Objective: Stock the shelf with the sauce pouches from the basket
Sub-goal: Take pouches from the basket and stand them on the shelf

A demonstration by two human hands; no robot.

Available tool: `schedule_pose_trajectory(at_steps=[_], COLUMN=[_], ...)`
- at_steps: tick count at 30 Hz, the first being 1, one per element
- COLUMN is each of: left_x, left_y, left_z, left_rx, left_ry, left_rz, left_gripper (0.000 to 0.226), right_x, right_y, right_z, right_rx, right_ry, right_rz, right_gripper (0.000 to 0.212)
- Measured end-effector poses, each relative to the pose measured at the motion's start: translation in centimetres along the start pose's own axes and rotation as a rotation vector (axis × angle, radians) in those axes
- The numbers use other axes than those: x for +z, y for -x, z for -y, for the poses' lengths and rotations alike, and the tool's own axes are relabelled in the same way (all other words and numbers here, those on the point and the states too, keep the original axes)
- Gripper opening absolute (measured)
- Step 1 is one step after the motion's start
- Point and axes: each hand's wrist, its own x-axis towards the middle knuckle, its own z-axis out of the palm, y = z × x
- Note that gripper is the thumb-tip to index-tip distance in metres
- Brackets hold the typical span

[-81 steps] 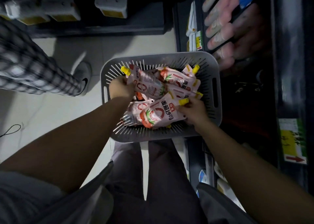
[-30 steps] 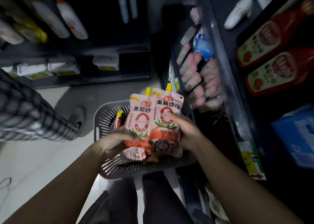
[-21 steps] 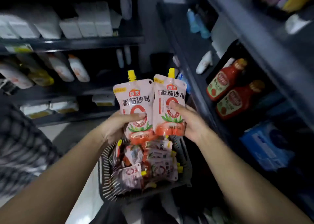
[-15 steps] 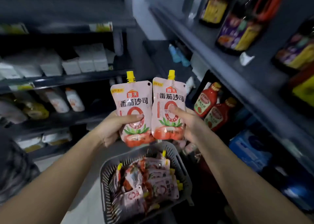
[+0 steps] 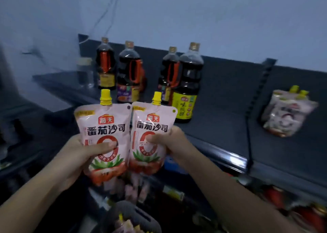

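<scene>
Both hands [image 5: 79,155] [image 5: 174,144] grip upright pouches [image 5: 106,135] [image 5: 152,133] nr shelf [image 5: 221,151].

Two held pouches [image 5: 104,141], four dark bottles [image 5: 187,84], one basket [image 5: 131,217].

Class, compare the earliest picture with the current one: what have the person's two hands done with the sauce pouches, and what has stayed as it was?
Each hand took one pink yellow-capped sauce pouch out of the grey slotted plastic basket and raised it to the dark top shelf: the left hand grips the left pouch, the right hand the right pouch. Unchanged: the pouches are held upright, side by side, and other pouches remain in the basket.
</scene>
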Motion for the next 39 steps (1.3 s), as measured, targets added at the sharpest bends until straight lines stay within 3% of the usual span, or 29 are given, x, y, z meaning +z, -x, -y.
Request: schedule_pose_trajectory(at_steps=[8,11,14,18,22,27,30,34,39], left_x=[15.1,23.0,24.9,27.6,34.6,41.4,44.5,46.9,47.8], left_y=[-4.2,-5.9,-5.9,-6.4,-9.2,-12.0,-13.4,-14.4,-15.7], left_z=[-0.8,-0.7,-0.5,0.4,1.6,3.2,4.6,5.9,6.7], left_rx=[0.025,0.014,-0.007,-0.012,-0.038,-0.1,-0.155,-0.181,-0.162], left_ry=[0.028,0.046,0.033,0.05,0.064,0.04,0.003,-0.033,-0.057], left_rz=[0.29,0.379,0.446,0.515,0.551,0.574,0.618,0.667,0.725], left_gripper=[0.101,0.095,0.077,0.078,0.068,0.028,0.028,0.031,0.03], right_x=[-11.5,-19.1,-20.9,-23.7,-31.0,-37.0,-39.5,-41.2,-42.2], right_y=[10.1,12.5,13.8,15.4,15.7,13.9,12.1,10.6,10.0], right_z=[6.4,8.8,9.0,8.4,9.3,9.2,8.9,8.2,7.0], right_rx=[-0.124,-0.158,-0.153,-0.152,-0.13,-0.125,-0.119,-0.11,-0.123], right_ry=[0.147,0.146,0.122,0.094,0.121,0.186,0.28,0.365,0.333], right_rz=[-0.426,-0.507,-0.569,-0.651,-0.659,-0.656,-0.659,-0.602,-0.527], right_gripper=[0.024,0.024,0.025,0.027,0.025,0.02,0.009,0.024,0.02])
